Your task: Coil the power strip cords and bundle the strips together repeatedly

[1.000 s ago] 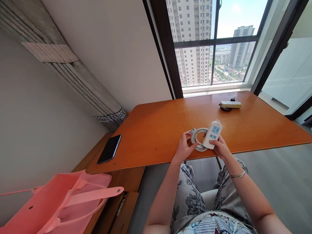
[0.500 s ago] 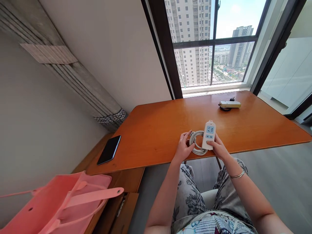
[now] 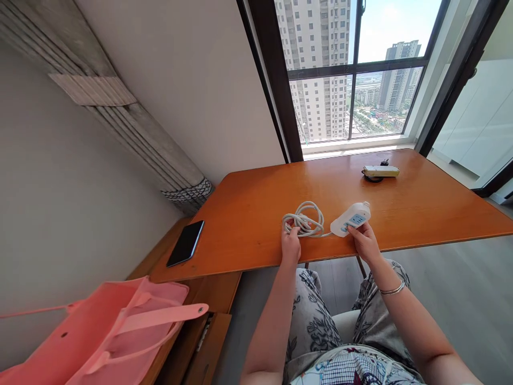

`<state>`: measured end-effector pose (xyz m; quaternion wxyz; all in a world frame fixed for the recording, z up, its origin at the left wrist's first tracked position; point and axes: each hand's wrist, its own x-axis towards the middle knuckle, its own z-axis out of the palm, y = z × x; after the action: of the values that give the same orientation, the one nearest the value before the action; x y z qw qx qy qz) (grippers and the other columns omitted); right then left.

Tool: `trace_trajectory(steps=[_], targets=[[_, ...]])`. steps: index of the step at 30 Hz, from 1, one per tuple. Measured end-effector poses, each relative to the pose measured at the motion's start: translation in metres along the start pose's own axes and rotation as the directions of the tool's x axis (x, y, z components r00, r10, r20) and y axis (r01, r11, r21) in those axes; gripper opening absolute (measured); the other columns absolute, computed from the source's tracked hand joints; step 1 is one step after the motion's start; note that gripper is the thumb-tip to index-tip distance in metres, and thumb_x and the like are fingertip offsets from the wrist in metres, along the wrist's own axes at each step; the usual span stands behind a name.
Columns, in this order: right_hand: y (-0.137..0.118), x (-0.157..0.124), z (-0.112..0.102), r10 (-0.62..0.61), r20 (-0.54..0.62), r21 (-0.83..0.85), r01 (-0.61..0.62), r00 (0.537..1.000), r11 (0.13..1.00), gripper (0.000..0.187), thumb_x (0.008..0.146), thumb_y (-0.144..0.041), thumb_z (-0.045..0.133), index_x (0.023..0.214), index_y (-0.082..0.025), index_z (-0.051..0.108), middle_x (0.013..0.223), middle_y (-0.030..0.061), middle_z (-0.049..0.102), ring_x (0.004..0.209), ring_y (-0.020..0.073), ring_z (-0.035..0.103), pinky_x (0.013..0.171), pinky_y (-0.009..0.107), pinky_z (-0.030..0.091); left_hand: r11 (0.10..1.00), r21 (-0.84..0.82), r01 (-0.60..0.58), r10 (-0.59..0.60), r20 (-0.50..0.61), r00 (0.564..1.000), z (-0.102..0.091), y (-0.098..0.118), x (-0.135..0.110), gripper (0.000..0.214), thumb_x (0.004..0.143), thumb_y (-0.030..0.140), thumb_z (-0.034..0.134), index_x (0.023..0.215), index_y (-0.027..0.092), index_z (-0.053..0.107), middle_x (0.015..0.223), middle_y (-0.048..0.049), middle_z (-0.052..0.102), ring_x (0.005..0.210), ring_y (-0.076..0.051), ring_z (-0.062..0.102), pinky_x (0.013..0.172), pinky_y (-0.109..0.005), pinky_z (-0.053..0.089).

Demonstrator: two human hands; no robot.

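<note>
1. Indoors, the table [image 3: 256, 214] by the window carried the same things as a second before; only the two at its near edge had moved.
2. Off to the left, the bag [image 3: 100, 331] stood open below the table's corner, unmoved.
3. At the near edge the hands had drawn apart. A second earlier they sat close together around one bundle, and now the left hand [image 3: 290, 247] was well clear of the right hand [image 3: 364, 241].
4. The cord [image 3: 306, 222] had gone left with the left hand, whose fingers were closed on the coil's near side. Its loops lay flat on the table and looked looser than before.
5. The strip [image 3: 351, 218], which had stood over the coil, lay tilted just to the coil's right. Its near end was pinched between the right thumb and fingertips, and a short run of cord stretched between strip and coil.
6. Judged from that, the bundle had been split: strip and coil were no longer stacked, though most loops were still wound.
7. The phone [image 3: 185, 243] on the lower ledge at left had not shifted.
8. The far strip [image 3: 380, 171], near the window, had not shifted either.
</note>
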<state>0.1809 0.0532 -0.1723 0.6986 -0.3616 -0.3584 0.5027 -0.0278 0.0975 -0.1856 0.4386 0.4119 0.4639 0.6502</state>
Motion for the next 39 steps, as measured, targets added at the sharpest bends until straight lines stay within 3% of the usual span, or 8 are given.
trace_trajectory(steps=[4,15,20,23,26,30,34,39], targets=[[0.001,0.000,-0.002,-0.032,-0.052,0.032,0.033,0.998,0.999,0.043,0.061,-0.043,0.087,0.093,-0.026,0.064,0.097,0.0006,0.073,0.095,0.0202,0.065,0.097,0.041,0.050,0.989,-0.134,0.056,-0.053,0.029,0.998,0.004,0.006,-0.005,0.036,0.082,0.047,0.062,0.107,0.021,0.056,0.113,-0.0084,0.070,0.095,-0.023,0.074,0.078,-0.038,0.061],[0.003,0.012,-0.014,-0.217,-0.260,0.028,0.231,0.941,0.972,0.037,0.073,-0.045,0.077,0.105,-0.031,0.064,0.108,-0.0006,0.071,0.108,0.0184,0.064,0.101,0.041,0.049,0.998,0.058,0.038,-0.041,0.066,0.997,0.007,0.006,-0.008,0.063,0.084,0.078,0.043,0.095,0.019,0.064,0.127,-0.0130,0.066,0.100,-0.023,0.071,0.072,-0.030,0.059],[-0.004,0.023,-0.032,-0.272,-0.309,-0.027,0.278,0.911,0.960,0.035,0.075,-0.043,0.074,0.106,-0.031,0.064,0.112,0.0005,0.070,0.110,0.0179,0.064,0.103,0.041,0.049,1.000,0.015,0.026,-0.028,0.117,0.993,0.010,0.016,-0.012,0.058,0.081,0.074,0.054,0.094,0.019,0.068,0.104,-0.0090,0.074,0.060,-0.011,0.063,0.046,-0.021,0.047],[-0.011,0.029,-0.050,-0.294,-0.346,-0.059,0.292,0.891,0.955,0.040,0.073,-0.042,0.076,0.108,-0.029,0.063,0.115,0.0016,0.069,0.111,0.0175,0.064,0.104,0.040,0.048,0.983,-0.120,0.138,-0.121,0.135,0.983,0.007,0.026,-0.012,0.053,0.084,0.069,0.055,0.091,0.018,0.067,0.088,-0.0074,0.075,0.044,-0.007,0.053,0.036,-0.019,0.035],[-0.024,0.039,-0.077,-0.384,-0.397,-0.167,0.345,0.834,0.924,0.050,0.069,-0.042,0.078,0.112,-0.026,0.061,0.119,0.0040,0.067,0.113,0.0188,0.063,0.106,0.042,0.047,0.919,-0.272,0.285,-0.260,0.124,0.957,-0.005,0.038,-0.009,0.047,0.092,0.060,0.051,0.092,0.016,0.068,0.083,-0.0077,0.076,0.040,-0.006,0.051,0.036,-0.017,0.036],[-0.049,0.054,-0.121,-0.519,-0.515,-0.282,0.436,0.682,0.854,0.060,0.061,-0.043,0.082,0.112,-0.021,0.058,0.122,0.0063,0.064,0.116,0.0210,0.062,0.111,0.045,0.043,0.830,-0.430,0.355,-0.384,0.020,0.923,-0.026,0.048,0.006,0.043,0.100,0.048,0.042,0.087,0.015,0.065,0.082,-0.0081,0.076,0.043,-0.005,0.055,0.041,-0.015,0.044],[-0.068,0.063,-0.155,-0.520,-0.574,-0.299,0.428,0.633,0.853,0.063,0.060,-0.047,0.081,0.112,-0.022,0.057,0.125,0.0070,0.063,0.117,0.0233,0.063,0.106,0.046,0.048,0.845,-0.479,0.238,-0.346,-0.149,0.927,-0.042,0.050,0.028,0.030,0.099,0.040,0.049,0.083,0.016,0.058,0.081,-0.0060,0.073,0.061,-0.010,0.067,0.055,-0.018,0.053],[-0.080,0.070,-0.175,-0.478,-0.661,-0.232,0.448,0.579,0.863,0.049,0.065,-0.034,0.077,0.109,-0.023,0.058,0.125,0.0069,0.065,0.116,0.0229,0.064,0.102,0.042,0.053,0.924,-0.373,-0.085,-0.040,-0.314,0.949,-0.051,0.051,0.057,0.011,0.090,0.024,0.061,0.087,0.020,0.051,0.099,-0.0045,0.068,0.093,-0.015,0.071,0.090,-0.031,0.056]])
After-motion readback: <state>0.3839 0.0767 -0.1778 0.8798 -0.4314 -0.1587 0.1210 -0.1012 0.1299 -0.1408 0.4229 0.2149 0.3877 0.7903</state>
